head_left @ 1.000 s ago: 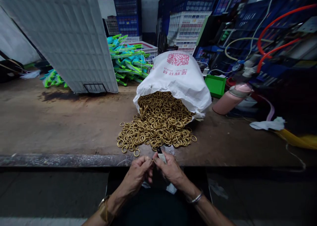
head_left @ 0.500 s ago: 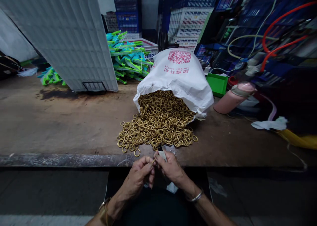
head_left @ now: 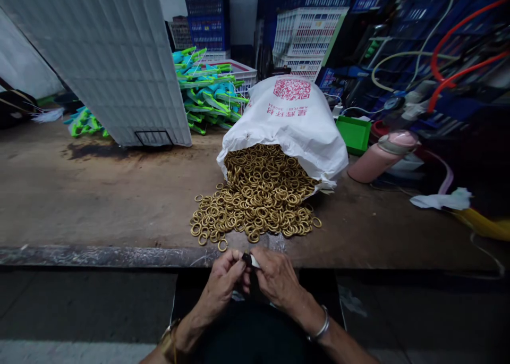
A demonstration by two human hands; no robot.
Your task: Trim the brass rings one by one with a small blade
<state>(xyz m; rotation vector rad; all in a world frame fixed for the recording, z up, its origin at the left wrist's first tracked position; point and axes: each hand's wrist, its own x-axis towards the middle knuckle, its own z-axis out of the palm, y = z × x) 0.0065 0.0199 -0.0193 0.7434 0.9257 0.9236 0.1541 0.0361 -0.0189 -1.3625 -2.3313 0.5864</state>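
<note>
Just off the table's front edge, my left hand point(head_left: 225, 276) is closed in a pinch on a gold-coloured ring, almost wholly hidden by the fingers. My right hand point(head_left: 277, 279) grips a small tool with a white body and black tip point(head_left: 247, 259), its kind unclear. That black end meets the left fingertips. Beyond both hands lies a heap of gold-coloured rings point(head_left: 255, 207), spilling from the mouth of a white sack point(head_left: 292, 122) that rests on its side. One loose ring point(head_left: 222, 245) sits at the near side of the heap.
A grey ribbed panel point(head_left: 131, 61) stands at the left of the wooden table point(head_left: 119, 194). Green and blue plastic pieces point(head_left: 211, 95) are piled behind it. A pink bottle point(head_left: 378, 157), a green tray point(head_left: 353, 134) and red hoses point(head_left: 446, 79) occupy the right. Crates point(head_left: 306, 32) are stacked behind.
The tool in my right hand has turned from pointing up and away to pointing left, its black tip now at the left fingers. The ring that showed between my hands is now mostly covered.
</note>
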